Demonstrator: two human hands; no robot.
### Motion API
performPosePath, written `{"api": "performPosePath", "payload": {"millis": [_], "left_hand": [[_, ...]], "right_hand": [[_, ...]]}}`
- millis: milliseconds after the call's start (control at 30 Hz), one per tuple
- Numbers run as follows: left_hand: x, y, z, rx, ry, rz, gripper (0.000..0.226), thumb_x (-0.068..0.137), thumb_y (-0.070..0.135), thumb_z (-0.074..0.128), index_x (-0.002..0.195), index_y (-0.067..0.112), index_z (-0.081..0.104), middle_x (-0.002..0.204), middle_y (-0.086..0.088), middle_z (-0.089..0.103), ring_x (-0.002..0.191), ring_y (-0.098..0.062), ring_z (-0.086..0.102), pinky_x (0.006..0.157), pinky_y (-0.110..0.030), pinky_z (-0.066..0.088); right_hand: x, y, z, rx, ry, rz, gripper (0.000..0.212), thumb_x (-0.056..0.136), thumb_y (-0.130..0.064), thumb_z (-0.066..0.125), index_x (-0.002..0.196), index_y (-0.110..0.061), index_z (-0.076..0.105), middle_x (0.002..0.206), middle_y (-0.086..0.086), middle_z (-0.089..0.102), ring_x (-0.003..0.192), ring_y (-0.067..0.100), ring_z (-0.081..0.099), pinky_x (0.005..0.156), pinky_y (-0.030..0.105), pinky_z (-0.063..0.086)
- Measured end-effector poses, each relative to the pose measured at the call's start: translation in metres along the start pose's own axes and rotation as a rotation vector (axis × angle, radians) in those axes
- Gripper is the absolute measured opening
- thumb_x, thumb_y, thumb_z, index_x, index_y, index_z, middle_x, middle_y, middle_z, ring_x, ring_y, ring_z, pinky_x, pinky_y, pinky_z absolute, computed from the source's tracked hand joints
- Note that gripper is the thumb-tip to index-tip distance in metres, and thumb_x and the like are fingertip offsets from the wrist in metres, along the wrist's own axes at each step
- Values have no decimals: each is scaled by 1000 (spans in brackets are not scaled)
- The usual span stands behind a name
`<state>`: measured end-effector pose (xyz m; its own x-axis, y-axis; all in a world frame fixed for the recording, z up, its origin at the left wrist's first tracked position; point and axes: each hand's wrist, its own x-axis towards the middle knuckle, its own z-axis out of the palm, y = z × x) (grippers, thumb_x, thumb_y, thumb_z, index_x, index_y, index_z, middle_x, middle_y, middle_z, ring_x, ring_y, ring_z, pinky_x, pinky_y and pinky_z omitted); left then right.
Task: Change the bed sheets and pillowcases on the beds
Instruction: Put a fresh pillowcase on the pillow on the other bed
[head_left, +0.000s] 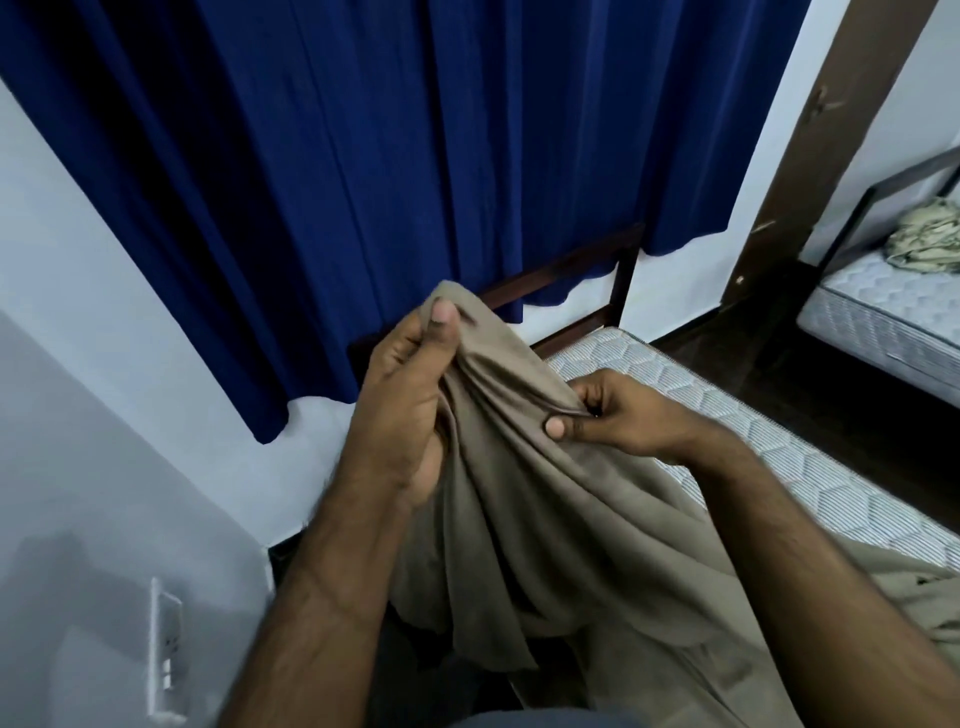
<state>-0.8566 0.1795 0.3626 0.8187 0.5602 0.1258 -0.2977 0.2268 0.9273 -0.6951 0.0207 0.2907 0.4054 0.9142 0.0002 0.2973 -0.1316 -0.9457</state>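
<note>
1. So, quick count: two hands, one sheet being handled, two mattresses, one curtain, and one more crumpled bundle of cloth.
2. Left hand is closed around a bunched-up top corner of the tan sheet, thumb pressed on the fabric up high, fingers wrapped behind it.
3. Right hand is pinching a fold or hem of the same sheet between thumb and fingers, a bit lower and to the right of the left hand. Both forearms are bare.
4. The sheet is a plain greyish-tan, smooth and thin-looking, no pattern. It hangs in long soft folds from both hands and trails down onto the near mattress at lower right.
5. Near mattress is bare where it shows, white-grey with a quilted hexagon pattern and striped sides, sitting on a dark wooden bed frame.
6. Second mattress is off to the right across a strip of dark floor, same quilting, in a dark metal frame, with a crumpled pale greenish cloth lying on it.
7. Deep blue curtain hangs behind the near bed against a white wall.
</note>
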Motion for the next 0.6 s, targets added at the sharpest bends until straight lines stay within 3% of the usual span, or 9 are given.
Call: {"api": "performPosePath", "payload": {"millis": [67,133,200,300,367,433,500,600], "left_hand": [[2,-5,1,-32,44,-19,28,102,29,53,84,13,65,88,-6,67,89,-16,64,87,-32,57],[4,-11,1,95,102,47,34,105,31,50,81,13,65,81,-5,65,81,-15,62,78,-31,56],[6,-17,-1,214,159,125,38,105,35,50,82,8,63,76,-7,58,75,-16,56,69,-31,51],[11,-19,-5,236,243,172,39,106,36,50,80,10,61,73,-6,54,72,-17,52,66,-31,49],[15,-19,-9,267,249,225,42,105,39,50,80,7,61,75,-9,55,73,-21,53,69,-38,49],[16,-20,-11,377,219,282,48,104,44,50,82,2,60,73,-8,57,71,-20,54,68,-40,50],[15,-20,-9,456,200,312,50,104,43,51,74,3,54,65,-3,50,63,-16,48,60,-34,44],[14,-23,-7,522,203,338,51,103,45,53,61,16,44,56,7,40,55,-10,38,53,-26,37]], "right_hand": [[1,6,-1,-5,65,-8,46,85,-44,76,74,-1,63,71,7,60,67,18,54,61,33,44],[1,6,-1,31,133,-45,50,86,-40,76,74,6,60,70,11,56,66,19,51,61,34,42],[0,1,-2,67,151,-93,37,92,-29,68,67,-3,59,65,3,49,61,14,44,56,26,37],[-2,-9,-5,34,105,-123,39,98,-26,60,64,-7,53,65,2,39,61,13,35,55,24,28],[-2,-8,-7,13,78,-116,37,100,-23,60,72,2,57,71,9,43,67,19,39,60,30,31],[-1,-5,-7,18,90,-126,29,100,-20,60,91,6,69,83,12,57,78,20,54,69,32,43],[-1,-5,-6,32,135,-150,23,100,-17,59,109,-2,74,99,8,67,93,15,64,82,28,49],[0,-8,-6,45,273,-194,21,100,-9,58,113,-5,74,100,-2,71,94,7,66,83,20,48]]}}
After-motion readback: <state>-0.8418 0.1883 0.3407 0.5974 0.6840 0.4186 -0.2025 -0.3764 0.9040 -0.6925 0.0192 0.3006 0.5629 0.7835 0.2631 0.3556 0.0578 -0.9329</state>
